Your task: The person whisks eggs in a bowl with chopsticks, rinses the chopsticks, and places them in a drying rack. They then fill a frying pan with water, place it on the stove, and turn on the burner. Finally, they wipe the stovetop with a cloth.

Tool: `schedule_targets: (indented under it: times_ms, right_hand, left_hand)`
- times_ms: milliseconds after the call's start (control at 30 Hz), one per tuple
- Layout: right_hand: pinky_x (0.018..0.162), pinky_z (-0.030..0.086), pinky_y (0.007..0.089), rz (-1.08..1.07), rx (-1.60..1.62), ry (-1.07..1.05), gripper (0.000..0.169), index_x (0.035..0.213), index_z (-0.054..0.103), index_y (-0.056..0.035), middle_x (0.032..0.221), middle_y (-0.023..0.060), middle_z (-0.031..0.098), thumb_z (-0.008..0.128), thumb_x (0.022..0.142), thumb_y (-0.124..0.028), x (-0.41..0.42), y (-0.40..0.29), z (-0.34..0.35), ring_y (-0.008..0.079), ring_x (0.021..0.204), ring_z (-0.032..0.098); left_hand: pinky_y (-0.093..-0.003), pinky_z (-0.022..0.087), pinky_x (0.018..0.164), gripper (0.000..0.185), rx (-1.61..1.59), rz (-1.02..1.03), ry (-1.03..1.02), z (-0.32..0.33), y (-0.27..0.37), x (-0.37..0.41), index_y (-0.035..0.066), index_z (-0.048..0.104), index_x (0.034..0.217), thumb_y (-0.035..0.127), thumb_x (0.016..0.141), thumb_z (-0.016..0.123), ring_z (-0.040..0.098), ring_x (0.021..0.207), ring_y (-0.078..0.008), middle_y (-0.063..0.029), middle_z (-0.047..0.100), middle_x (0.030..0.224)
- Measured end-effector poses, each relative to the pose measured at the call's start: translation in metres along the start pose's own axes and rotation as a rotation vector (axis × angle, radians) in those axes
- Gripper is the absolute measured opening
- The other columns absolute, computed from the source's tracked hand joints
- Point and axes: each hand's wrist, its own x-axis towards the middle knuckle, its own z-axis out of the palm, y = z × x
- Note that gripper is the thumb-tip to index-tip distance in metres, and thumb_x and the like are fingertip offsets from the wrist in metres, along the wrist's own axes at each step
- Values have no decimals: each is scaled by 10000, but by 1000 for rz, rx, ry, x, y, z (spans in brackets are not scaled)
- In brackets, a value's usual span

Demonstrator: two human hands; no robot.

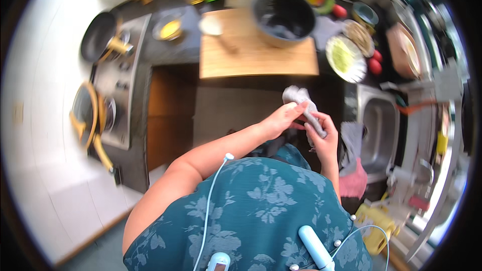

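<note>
Both of my hands are on a bunched grey cloth (295, 93), held in front of my body below the counter's cutting board. My left hand (288, 116) grips its upper part, thumb laid along the fabric. Around the lower end of the cloth curl the fingers of my right hand (324, 131). Beyond them lies a wooden cutting board (256, 62). A dark deep bowl (284, 17) stands on the board's right side, and a spoon with a white bowl and wooden handle (211, 25) rests at its left.
To the left, a frying pan (98, 37) and a glass-lidded pot (83, 113) sit on a gas stove (124, 120). A glass bowl with yellow contents (170, 29) is nearby. Rightward are a plate of shredded green food (343, 58), tomatoes (375, 66) and a steel sink (380, 139) with cloths (352, 180) hanging beside it.
</note>
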Motion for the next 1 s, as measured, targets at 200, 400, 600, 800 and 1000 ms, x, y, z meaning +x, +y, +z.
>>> schedule_targets:
  times_ms: [200,400,600,800,1000]
  right_hand:
    - [746,484,297,-342,-499,-666,381,1125,602,-58,986,80,556,764,780,-48,32,-27,200,183,817,560]
    - [964,467,346,-168,-176,-1103,646,1338,417,-72,1282,109,492,783,811,-140,62,-51,349,190,1151,525]
    - [716,485,218,-34,-165,-1370,202,991,555,-42,874,-14,586,715,870,-63,91,-38,491,56,809,561]
    - [564,393,192,35,-281,-1606,209,975,528,-62,795,-38,541,707,897,-134,119,-52,604,33,682,479]
    - [698,503,361,-634,-415,-1290,443,1148,486,-19,958,145,549,740,787,-53,129,-25,692,281,804,584]
  left_hand:
    - [-366,507,939,348,-282,500,748,-118,30,-151,40,499,1262,124,944,612,588,1104,-185,-70,598,1174]
    - [-343,411,1052,662,-185,740,974,-156,44,-263,34,301,1440,20,880,654,490,1240,-175,-85,485,1344]
    - [-301,430,993,488,-102,836,1209,-192,60,-355,42,405,1293,12,874,653,535,1141,-145,-67,547,1202]
    - [-194,431,785,274,-287,981,1515,-231,62,-414,63,567,1119,23,875,685,528,898,-63,0,570,1039]
    - [-323,495,863,352,648,408,2499,-314,91,-415,8,593,1183,-30,840,661,586,951,-217,-125,531,1172]
